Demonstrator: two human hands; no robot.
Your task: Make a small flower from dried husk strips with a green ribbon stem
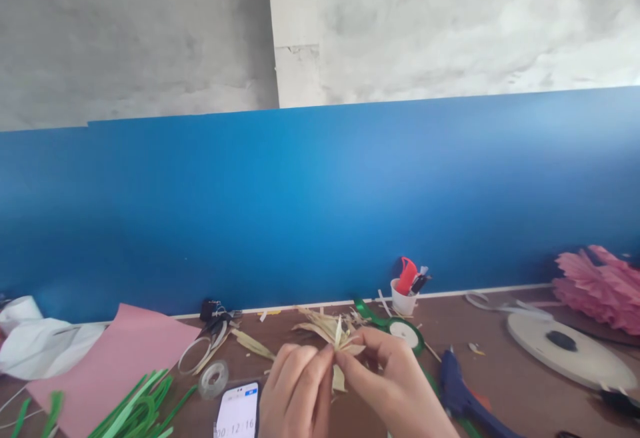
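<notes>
My left hand (299, 388) and my right hand (387, 379) meet low in the middle of the head view, above the brown table. Between their fingertips they pinch a piece of pale dried husk (339, 335), its narrow pointed petals fanning upward. Both thumbs and forefingers are closed at its base, so the lower end is hidden. Right behind the fingers, loose dried husk strips (320, 323) lie on the table, partly covered by the hands. A phone (239, 408) showing a timer lies just left of my left hand.
Scissors (194, 356), clear tape (213, 379), green pipe cleaners (143, 408) and pink paper (120, 351) lie left. A green ribbon spool (404, 333) and white cup (403, 301) of pens stand behind. Rightward are a blue glue gun (457, 385), an oval white board (570, 351) and pink crepe paper (597, 288).
</notes>
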